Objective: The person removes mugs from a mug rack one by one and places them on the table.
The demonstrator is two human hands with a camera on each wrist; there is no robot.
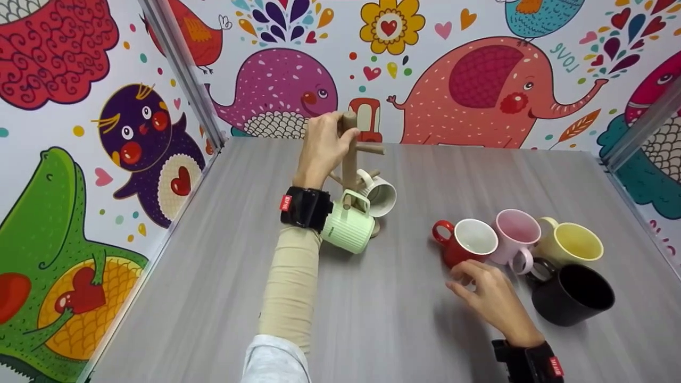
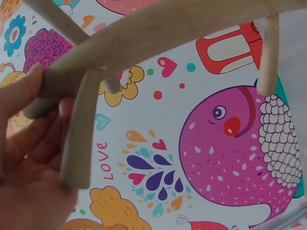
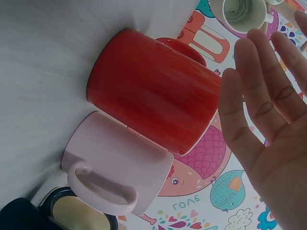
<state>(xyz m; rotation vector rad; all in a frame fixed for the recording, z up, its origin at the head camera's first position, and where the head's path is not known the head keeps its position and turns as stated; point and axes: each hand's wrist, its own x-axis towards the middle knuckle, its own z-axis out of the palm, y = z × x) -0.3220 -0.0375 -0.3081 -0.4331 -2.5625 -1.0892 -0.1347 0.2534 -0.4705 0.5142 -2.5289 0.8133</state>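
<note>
My left hand [image 1: 323, 146] grips the top of a wooden mug tree [image 1: 349, 162]; its bare pegs show around the post in the left wrist view. A ribbed light green mug [image 1: 346, 230] hangs by its handle from a lower peg, below that wrist. Behind it a white mug [image 1: 384, 196] hangs on another peg. My right hand [image 1: 492, 298], fingers loosely bent and holding nothing, hovers just in front of a red mug [image 1: 453, 251] with a white inside. In the right wrist view the fingertips are beside the rim of the red mug [image 3: 153, 91].
Right of the red mug stand a pink mug [image 1: 515, 227], a yellow mug [image 1: 577, 242] and a larger black mug [image 1: 550, 298], close together on the grey table [image 1: 213, 276]. Printed cartoon panels [image 1: 447, 96] wall the table at the back and sides.
</note>
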